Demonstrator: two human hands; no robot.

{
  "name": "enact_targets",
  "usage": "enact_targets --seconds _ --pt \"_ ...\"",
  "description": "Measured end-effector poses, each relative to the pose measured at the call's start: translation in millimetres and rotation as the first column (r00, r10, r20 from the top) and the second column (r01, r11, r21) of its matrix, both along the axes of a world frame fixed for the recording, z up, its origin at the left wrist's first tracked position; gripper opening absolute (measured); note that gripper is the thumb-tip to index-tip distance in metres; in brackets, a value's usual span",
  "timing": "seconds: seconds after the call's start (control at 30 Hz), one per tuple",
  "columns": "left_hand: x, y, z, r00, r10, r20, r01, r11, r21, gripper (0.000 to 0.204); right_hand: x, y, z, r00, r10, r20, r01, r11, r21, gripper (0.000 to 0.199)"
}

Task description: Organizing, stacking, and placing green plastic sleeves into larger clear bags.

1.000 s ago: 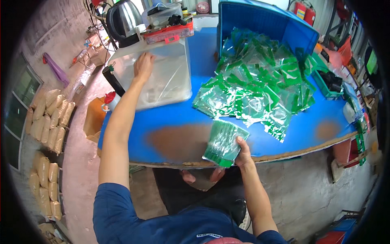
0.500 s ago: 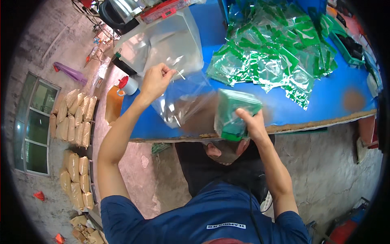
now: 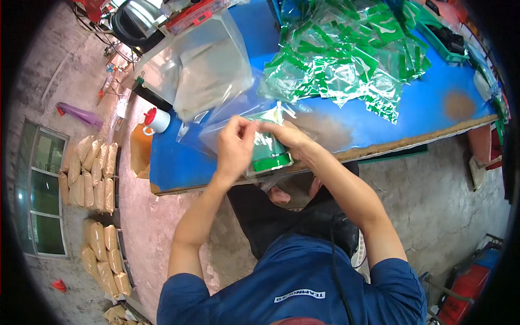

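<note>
Head cam: L hand point(image 3: 234, 153) pinching clear bag point(image 3: 214, 128), R hand point(image 3: 291, 135) gripping green pkt stack point(image 3: 271, 156), both working nr front edge of blue tbl point(image 3: 176, 165).

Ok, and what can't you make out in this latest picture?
In the head view:
Parts of the green packet stack: covered by the left hand and right hand.
Whether the clear bag surrounds that stack: hands and glare obscure it.
Far end of loose green pile: cut off by top edge.
Lowest brown sacks: cut off by the lower edge.
</note>
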State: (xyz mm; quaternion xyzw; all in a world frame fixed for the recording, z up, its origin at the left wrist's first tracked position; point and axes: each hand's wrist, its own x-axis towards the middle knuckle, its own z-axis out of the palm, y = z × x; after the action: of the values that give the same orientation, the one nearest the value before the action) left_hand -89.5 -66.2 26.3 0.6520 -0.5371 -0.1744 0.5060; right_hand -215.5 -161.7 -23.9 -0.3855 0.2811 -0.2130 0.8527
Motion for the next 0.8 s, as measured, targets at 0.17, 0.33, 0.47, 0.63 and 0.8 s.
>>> enact_targets --seconds 0.17,0.33,0.47,0.63,0.8 --pt "-65.0 32.7 -2.5 0.997 -0.075 -0.036 0.077 0.996 0.047 0.017 10.1 -8.0 8.9 0.987 -0.149 -0.066 0.11 0.907 -0.407 0.039" --pt "-56.7 72.7 36.1 0.94 -0.308 0.144 0.314 0.949 -0.019 0.015 -13.3 -5.6 20.2 0.989 -0.124 0.078 0.144 0.92 -0.364 0.042" --pt "82.6 17.8 -20.5 0.894 0.23 0.386 -0.338 0.91 0.241 0.048 -57.9 -18.8 43.6 0.967 -0.254 -0.027 0.228 0.906 -0.356 0.041" --pt "134.7 -40.1 -100.0 0.668 0.206 0.715 -0.594 0.726 0.345 0.08 -96.4 -36.8 30.3 0.936 -0.336 0.103 0.35 0.871 -0.343 0.079" --pt "208.3 -90.6 -112.3 0.67 0.155 0.726 -0.489 0.828 0.275 0.081 -119.4 -24.9 40.4 0.913 -0.406 0.046 0.384 0.815 -0.434 0.072"
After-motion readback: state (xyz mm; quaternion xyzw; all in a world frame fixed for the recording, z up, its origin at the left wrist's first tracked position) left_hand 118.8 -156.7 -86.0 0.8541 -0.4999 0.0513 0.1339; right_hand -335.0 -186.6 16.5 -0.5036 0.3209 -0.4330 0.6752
